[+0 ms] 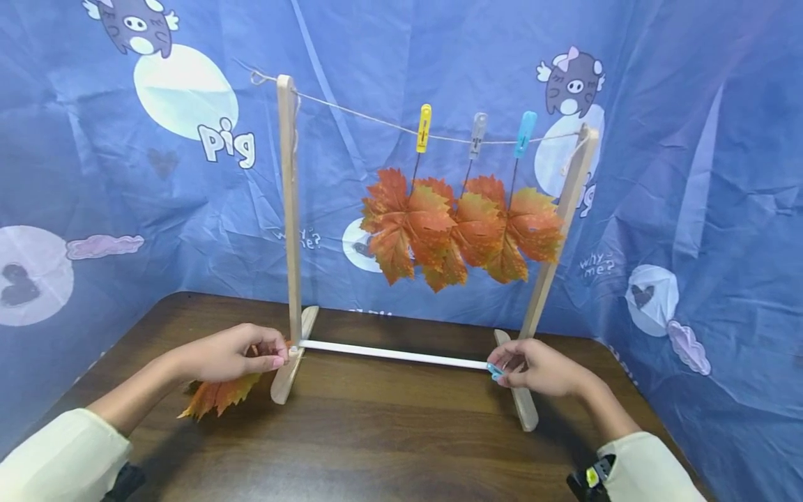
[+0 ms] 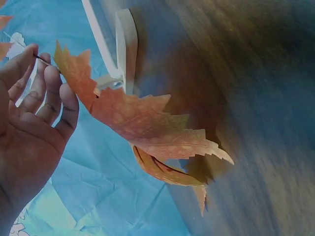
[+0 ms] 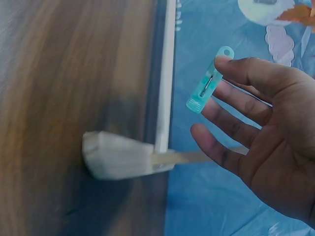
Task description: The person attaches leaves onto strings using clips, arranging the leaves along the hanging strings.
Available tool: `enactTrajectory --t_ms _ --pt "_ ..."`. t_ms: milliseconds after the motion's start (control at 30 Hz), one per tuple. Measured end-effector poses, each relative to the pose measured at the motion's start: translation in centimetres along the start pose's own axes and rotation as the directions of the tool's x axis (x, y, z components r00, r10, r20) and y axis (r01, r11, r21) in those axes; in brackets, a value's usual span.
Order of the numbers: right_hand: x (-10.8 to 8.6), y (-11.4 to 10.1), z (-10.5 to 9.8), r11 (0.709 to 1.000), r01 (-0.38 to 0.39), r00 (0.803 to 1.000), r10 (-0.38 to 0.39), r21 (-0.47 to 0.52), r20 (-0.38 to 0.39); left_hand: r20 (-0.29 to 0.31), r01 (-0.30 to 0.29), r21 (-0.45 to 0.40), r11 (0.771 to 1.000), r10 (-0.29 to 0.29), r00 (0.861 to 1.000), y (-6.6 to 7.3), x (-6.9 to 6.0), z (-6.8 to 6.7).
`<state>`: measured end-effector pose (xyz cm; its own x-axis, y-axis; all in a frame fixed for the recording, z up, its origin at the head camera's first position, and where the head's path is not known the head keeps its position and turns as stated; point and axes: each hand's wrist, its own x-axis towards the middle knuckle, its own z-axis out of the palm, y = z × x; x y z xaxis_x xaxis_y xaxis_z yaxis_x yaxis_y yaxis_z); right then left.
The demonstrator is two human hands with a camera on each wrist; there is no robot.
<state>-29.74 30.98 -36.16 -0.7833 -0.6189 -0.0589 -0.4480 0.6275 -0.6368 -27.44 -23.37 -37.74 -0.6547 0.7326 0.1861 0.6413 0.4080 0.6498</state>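
Note:
By the rack's left foot, my left hand pinches the thin stem of an orange maple leaf; the blade hangs below the fingers. Over at the right foot, my right hand holds a light blue clothespin between thumb and fingers. Above, a string runs between two wooden posts. From it hang orange leaves by their stems, clipped with a yellow clothespin, a grey clothespin and a blue clothespin.
A white bar joins the left post and right post low down. Each post stands on a wooden foot on the brown table. Blue printed cloth surrounds the table at the back and sides.

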Motion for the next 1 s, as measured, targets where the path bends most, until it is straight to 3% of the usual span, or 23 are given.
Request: enactTrajectory --t_ms 367,600,767,1000 --pt "3.1 -4.0 -0.5 0.992 0.074 0.997 -0.073 -0.097 0.015 -0.049 0.022 -0.087 0.996 -0.026 0.998 1.1 2.1 -0.1" --pt "4.5 -6.5 -0.9 0.993 0.110 0.994 -0.110 -0.051 0.013 -0.099 0.015 -0.090 0.996 -0.024 0.995 2.0 3.4 -0.3" --pt "5.5 -8.4 -1.5 0.990 0.133 0.991 -0.133 -0.037 -0.002 -0.176 0.004 -0.070 0.998 -0.016 0.984 2.4 4.5 -0.3" --pt "6.2 -11.2 -2.8 0.988 0.149 0.989 -0.150 -0.031 -0.022 -0.264 0.020 -0.169 0.985 -0.065 0.962 3.2 6.1 -0.3"
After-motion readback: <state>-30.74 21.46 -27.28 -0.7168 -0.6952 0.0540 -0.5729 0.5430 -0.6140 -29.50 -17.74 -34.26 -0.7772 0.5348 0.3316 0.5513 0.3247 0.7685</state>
